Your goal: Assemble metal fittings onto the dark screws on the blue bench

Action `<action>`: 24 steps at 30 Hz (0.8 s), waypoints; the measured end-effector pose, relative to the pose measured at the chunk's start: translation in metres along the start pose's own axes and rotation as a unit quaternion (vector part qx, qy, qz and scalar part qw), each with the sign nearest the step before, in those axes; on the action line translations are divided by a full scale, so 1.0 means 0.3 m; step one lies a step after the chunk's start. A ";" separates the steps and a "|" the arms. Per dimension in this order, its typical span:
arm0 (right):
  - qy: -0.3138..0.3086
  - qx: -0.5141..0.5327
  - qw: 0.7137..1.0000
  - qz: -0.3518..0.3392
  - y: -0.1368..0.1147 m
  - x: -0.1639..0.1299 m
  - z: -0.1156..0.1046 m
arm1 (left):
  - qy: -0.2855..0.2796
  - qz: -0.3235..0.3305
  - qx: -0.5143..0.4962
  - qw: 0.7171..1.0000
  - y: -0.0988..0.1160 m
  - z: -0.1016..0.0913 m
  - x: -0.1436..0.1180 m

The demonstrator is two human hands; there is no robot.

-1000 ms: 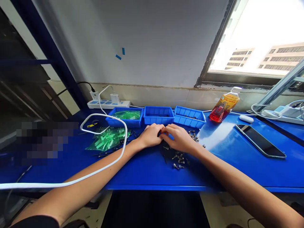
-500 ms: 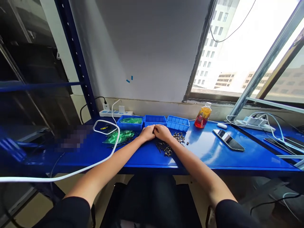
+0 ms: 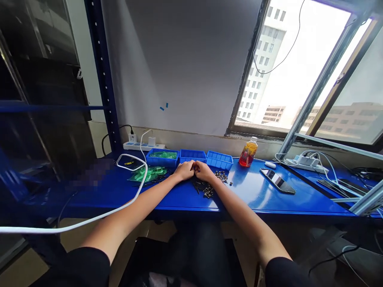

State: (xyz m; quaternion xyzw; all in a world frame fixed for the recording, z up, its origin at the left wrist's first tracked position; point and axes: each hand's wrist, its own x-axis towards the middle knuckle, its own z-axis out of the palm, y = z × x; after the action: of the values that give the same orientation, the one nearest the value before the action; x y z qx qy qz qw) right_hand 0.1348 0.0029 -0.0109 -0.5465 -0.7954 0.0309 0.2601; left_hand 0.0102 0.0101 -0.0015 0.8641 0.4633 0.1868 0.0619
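Observation:
My left hand [image 3: 185, 170] and my right hand [image 3: 203, 171] meet above the blue table [image 3: 179, 197], fingers curled and fingertips together. Whatever they pinch is hidden or too small to name. Right beside my right hand lies a pile of small metal parts [image 3: 220, 176], with more brass-coloured and dark pieces [image 3: 207, 191] under the wrist. To the left of my left hand are green plastic bags [image 3: 148, 174] with thin black pieces next to them. Just behind the hands stand a blue bin with green bags [image 3: 162, 160], a middle blue bin [image 3: 192, 154] and a right blue bin [image 3: 220, 160].
A bottle of red drink [image 3: 248, 153] stands at the back right, near a phone [image 3: 277, 181] and a small white case [image 3: 270, 164]. A thick white cable [image 3: 119, 208] loops across the left side. Power strips [image 3: 142, 146] lie along the wall.
The camera view has tilted and shifted slightly, so the bottle, phone and window appear further left. My hands stay together in nearly the same place, with the fingertips slightly shifted.

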 end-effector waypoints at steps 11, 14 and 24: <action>0.003 -0.044 0.999 0.012 0.027 0.003 0.018 | -0.002 0.017 -0.008 1.000 -0.046 0.048 0.024; 0.018 -0.065 0.997 0.038 0.035 -0.007 0.009 | 0.007 0.022 -0.020 1.000 -0.046 0.046 0.017; -0.017 -0.110 0.994 0.007 0.032 -0.024 -0.002 | -0.001 0.018 0.008 1.000 -0.053 0.030 0.008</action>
State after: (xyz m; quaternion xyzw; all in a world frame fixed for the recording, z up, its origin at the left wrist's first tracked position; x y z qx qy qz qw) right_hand 0.1452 0.0004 -0.0164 -0.5767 -0.7944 -0.0459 0.1849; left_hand 0.0024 0.0217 -0.0137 0.8728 0.4494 0.1831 0.0528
